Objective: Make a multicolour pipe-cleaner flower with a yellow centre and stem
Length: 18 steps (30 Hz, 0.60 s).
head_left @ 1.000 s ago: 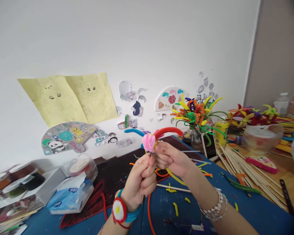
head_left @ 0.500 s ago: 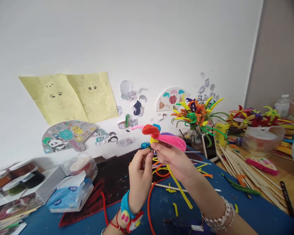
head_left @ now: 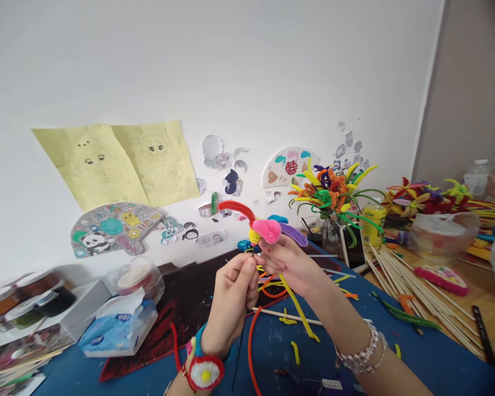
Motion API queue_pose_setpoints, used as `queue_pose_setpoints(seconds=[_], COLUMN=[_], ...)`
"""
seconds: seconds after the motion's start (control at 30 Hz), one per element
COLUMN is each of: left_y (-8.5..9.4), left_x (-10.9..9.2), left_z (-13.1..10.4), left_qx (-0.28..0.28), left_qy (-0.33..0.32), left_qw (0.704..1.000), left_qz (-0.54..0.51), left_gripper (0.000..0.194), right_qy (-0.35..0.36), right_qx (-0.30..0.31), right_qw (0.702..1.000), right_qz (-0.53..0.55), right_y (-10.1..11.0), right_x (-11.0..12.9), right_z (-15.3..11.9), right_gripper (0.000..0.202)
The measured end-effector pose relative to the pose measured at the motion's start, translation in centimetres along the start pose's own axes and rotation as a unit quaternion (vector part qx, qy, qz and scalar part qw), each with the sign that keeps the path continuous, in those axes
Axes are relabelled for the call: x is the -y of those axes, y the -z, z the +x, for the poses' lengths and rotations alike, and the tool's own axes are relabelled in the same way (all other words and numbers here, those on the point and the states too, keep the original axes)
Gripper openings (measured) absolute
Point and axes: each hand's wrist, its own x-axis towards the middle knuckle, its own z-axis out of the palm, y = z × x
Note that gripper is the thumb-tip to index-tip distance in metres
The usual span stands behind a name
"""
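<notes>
A pipe-cleaner flower [head_left: 266, 231] with red, pink, blue and purple petals and a yellow wrapped base is held up at the centre. Below that base, my left hand [head_left: 234, 280] pinches the thin dark stem between thumb and fingers. My right hand [head_left: 295, 267] is closed around the base from the right side, its fingertips beside the yellow wrapping. A long yellow pipe cleaner [head_left: 297, 308] hangs down from under my right hand.
Pipe-cleaner flowers [head_left: 334, 190] stand in a glass vase behind my right hand. Wooden sticks [head_left: 421, 297] lie at the right, a tissue pack [head_left: 117, 327] and paint jars [head_left: 37, 297] at the left. Orange-red pipe cleaners [head_left: 251, 352] lie on the blue table. Part of another person's hand shows far right.
The flower has turned, so the red petal now points left and the pink one faces me. My left hand has rotated, and the dark stem now shows below it.
</notes>
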Motion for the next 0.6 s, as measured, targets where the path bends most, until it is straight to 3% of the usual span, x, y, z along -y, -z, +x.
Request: queue_pose_setpoints(seconds=[0.13, 0.33, 0.4, 0.5, 0.53, 0.6], left_y=[0.4, 1.3, 1.2, 0.8, 0.6, 0.2], left_x=[-0.3, 0.1, 0.3, 0.4, 0.5, 0.5], left_z=[0.2, 0.6, 0.7, 0.8, 0.8, 0.7], left_qx=[0.076, 0.187, 0.166, 0.075, 0.044, -0.003], left_qy=[0.050, 0.122, 0.110, 0.052, 0.033, 0.010], left_qw=[0.993, 0.958, 0.965, 0.990, 0.994, 0.998], left_qz=[-0.072, -0.181, -0.171, -0.110, -0.092, -0.069], left_gripper=[0.019, 0.017, 0.018, 0.020, 0.021, 0.023], right_qy=[-0.015, -0.010, -0.001, 0.049, 0.084, 0.172], right_qx=[0.014, 0.032, 0.022, -0.041, -0.072, -0.135], right_qw=[1.000, 0.999, 0.999, 0.988, 0.973, 0.911], right_qz=[-0.004, -0.026, -0.045, -0.140, -0.203, -0.349], right_y=[0.4, 0.5, 0.4, 0.1, -0.1, -0.3], right_x=[-0.3, -0.8, -1.0, -1.3, -1.3, -1.4], right_z=[0.0, -0.1, 0.0, 0.0, 0.0, -0.3], right_gripper=[0.035, 0.040, 0.044, 0.041, 0.037, 0.030])
